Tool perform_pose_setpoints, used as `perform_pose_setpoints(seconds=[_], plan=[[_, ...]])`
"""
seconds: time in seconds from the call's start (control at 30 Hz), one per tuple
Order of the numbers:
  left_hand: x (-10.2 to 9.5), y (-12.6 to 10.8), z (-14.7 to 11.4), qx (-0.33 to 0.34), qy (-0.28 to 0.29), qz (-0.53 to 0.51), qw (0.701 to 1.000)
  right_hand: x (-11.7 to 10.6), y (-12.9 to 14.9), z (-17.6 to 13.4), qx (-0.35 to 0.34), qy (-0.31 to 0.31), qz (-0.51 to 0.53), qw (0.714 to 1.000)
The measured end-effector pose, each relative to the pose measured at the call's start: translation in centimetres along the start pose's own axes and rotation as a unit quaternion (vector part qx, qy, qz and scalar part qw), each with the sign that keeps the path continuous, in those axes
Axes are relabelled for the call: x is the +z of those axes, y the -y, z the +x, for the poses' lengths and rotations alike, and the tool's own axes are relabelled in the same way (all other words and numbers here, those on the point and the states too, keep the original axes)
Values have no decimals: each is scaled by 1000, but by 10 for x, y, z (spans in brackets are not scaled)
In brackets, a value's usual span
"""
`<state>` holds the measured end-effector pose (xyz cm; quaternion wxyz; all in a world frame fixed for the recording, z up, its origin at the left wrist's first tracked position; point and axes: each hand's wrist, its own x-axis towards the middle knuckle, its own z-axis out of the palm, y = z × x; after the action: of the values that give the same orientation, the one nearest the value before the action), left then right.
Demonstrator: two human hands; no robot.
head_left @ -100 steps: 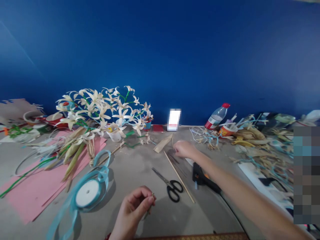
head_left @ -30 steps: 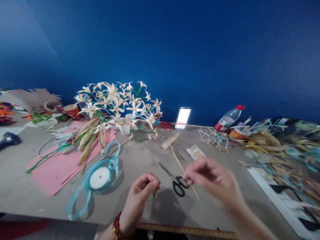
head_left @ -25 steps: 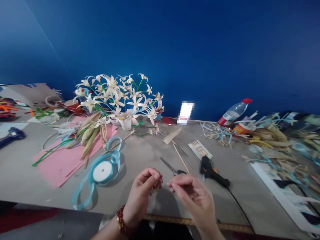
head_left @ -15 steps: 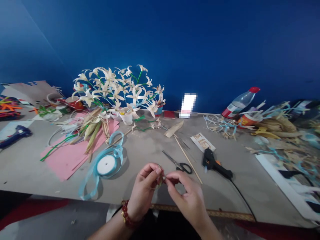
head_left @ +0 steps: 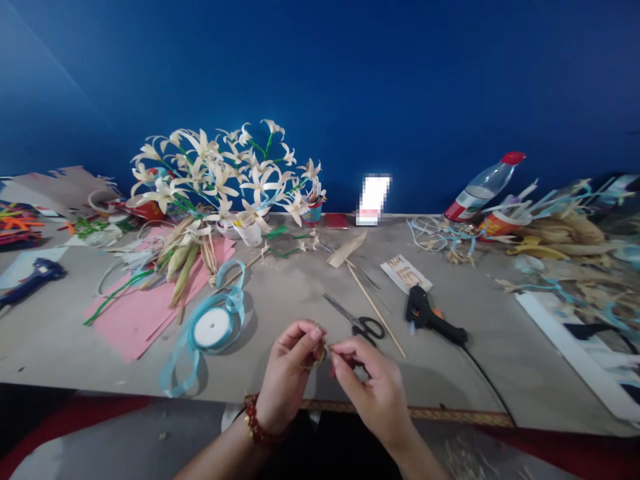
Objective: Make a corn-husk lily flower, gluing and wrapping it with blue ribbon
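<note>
Near the table's front edge, my left hand [head_left: 295,363] is closed in a pinch on a small, thin greenish-beige piece [head_left: 319,357], perhaps plant fibre; its exact kind is too small to make out. Close beside it on the right, my right hand [head_left: 370,380] is also pinched, thumb against forefinger, and whatever lies between those fingertips is hidden. Just beyond the hands lie black-handled scissors [head_left: 367,328] and a thin wooden stick [head_left: 377,310]. A spool of light-blue ribbon [head_left: 213,328] rests to the left, loops of it loose on the table.
A black glue gun [head_left: 433,317] with its cord lies at right, near a white power strip [head_left: 565,353]. Pale handmade flowers [head_left: 220,173] stand in cups at the back left. Pink paper [head_left: 125,327] lies below them. A tilted bottle [head_left: 487,187] is at back right.
The fingertips of my two hands have come slightly apart, the right hand shifting a little away from the left. The view has tilted slightly; things on the table stay put.
</note>
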<state>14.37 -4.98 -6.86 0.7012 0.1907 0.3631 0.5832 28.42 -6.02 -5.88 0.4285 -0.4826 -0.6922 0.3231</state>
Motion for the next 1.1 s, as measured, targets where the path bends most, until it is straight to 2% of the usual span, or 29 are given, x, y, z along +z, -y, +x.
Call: perform_pose_setpoints(seconds=[0.5, 0.67, 0.93, 1.1], plan=[[4, -1, 2, -14, 5, -8, 1000, 6, -6, 1, 30, 19, 45, 998], [3, -1, 3, -25, -12, -12, 1000, 8, -10, 0, 35, 28, 56, 997], [1, 2, 1, 19, -15, 15, 1000, 9, -9, 1, 39, 31, 68, 996], [0, 1, 2, 18, -21, 27, 999, 10, -8, 1, 41, 31, 68, 996]])
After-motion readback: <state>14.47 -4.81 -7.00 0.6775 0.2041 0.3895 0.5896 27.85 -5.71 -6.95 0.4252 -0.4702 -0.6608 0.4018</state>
